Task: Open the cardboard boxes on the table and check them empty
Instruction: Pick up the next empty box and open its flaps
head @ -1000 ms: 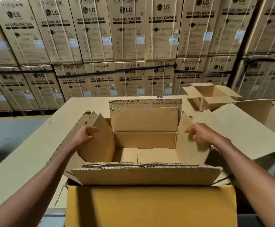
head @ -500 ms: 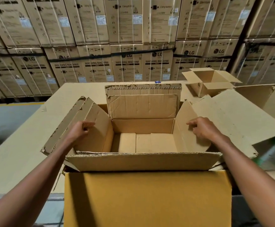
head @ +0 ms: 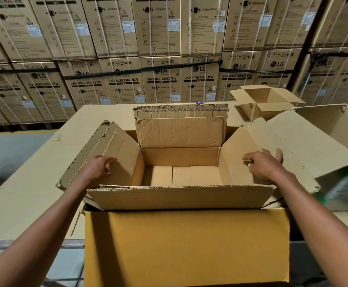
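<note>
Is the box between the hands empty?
Seemingly empty: box flaps spread, only bare bottom panels visible; near inside wall hidden.

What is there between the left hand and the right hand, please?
In the head view, the open inside of the big cardboard box lies between the left hand and right hand. Only its bare cardboard floor shows; nothing is inside.

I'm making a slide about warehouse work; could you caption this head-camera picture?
Both hands, left and right, spread the side flaps of an open, empty-looking cardboard box on the table.
</note>
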### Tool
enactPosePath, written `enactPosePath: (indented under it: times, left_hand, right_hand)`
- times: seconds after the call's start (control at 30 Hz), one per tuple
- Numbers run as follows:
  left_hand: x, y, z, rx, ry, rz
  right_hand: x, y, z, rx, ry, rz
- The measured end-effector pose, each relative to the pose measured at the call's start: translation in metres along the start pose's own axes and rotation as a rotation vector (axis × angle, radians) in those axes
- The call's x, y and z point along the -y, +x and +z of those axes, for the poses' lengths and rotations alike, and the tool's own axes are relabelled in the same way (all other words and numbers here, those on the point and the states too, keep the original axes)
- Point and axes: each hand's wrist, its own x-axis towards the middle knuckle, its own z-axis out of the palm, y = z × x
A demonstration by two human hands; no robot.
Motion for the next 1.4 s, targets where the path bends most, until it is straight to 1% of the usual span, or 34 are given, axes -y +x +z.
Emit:
enactPosePath:
  times: [0.07,0.13,0.2,0.3,0.37,0.43,0.53,0.67,0.73,0.87,0.9,0.97,1.03,1.1,1.2,1.33,1.4]
  left_hand:
    - [0.002,-0.004,-0.001,0.008,0.080,-0.027]
    - [0.001,-0.008,-0.003,0.003,0.074,-0.027]
    - [-0.006,-0.017,-0.009,-0.053,-0.007,-0.019]
    - [-0.028,-0.035,-0.025,-0.228,-0.198,-0.009]
    - [-0.041,-0.047,-0.039,-0.356,-0.287,0.017]
    - [-0.052,-0.059,-0.052,-0.432,-0.381,0.076]
    - [-0.065,-0.077,-0.060,-0.490,-0.515,0.148]
    - [-0.104,-0.104,-0.055,-0.526,-0.632,0.291]
    - [-0.135,-0.112,-0.052,-0.485,-0.689,0.418]
    - [-0.212,-0.123,-0.036,-0.334,-0.832,0.697]
    - [-0.233,-0.128,-0.029,-0.301,-0.878,0.744]
    - [-0.276,-0.146,-0.010,-0.223,-0.958,0.777]
    - [-0.318,-0.170,0.016,-0.101,-1.034,0.763]
    - [-0.353,-0.193,0.045,0.034,-1.093,0.736]
    - [-0.398,-0.222,0.096,0.198,-1.139,0.700]
    - [-0.447,-0.248,0.164,0.456,-1.234,0.473]
    - [-0.472,-0.259,0.191,0.539,-1.265,0.390]
  right_hand:
    - [-0.005,-0.001,0.003,0.016,-0.009,0.008]
    - [-0.011,-0.003,0.006,0.034,-0.006,0.022]
    - [-0.017,-0.004,0.006,0.041,0.013,0.034]
    - [-0.020,-0.013,-0.005,-0.004,0.091,0.038]
    - [-0.020,-0.026,-0.021,-0.080,0.216,0.032]
    - [-0.019,-0.045,-0.037,-0.161,0.403,0.021]
    - [-0.018,-0.080,-0.051,-0.256,0.710,0.004]
    - [-0.018,-0.128,-0.046,-0.354,0.885,-0.008]
    - [-0.019,-0.151,-0.038,-0.387,0.962,0.002]
    - [-0.031,-0.197,-0.024,-0.477,1.085,0.037]
    - [-0.035,-0.207,-0.020,-0.508,1.113,0.054]
    - [-0.045,-0.225,-0.011,-0.572,1.186,0.109]
    - [-0.056,-0.243,0.000,-0.627,1.283,0.185]
    - [-0.069,-0.262,0.011,-0.649,1.358,0.256]
    - [-0.098,-0.288,0.031,-0.605,1.388,0.337]
    - [-0.156,-0.317,0.048,-0.523,1.317,0.409]
    - [-0.191,-0.333,0.054,-0.507,1.279,0.436]
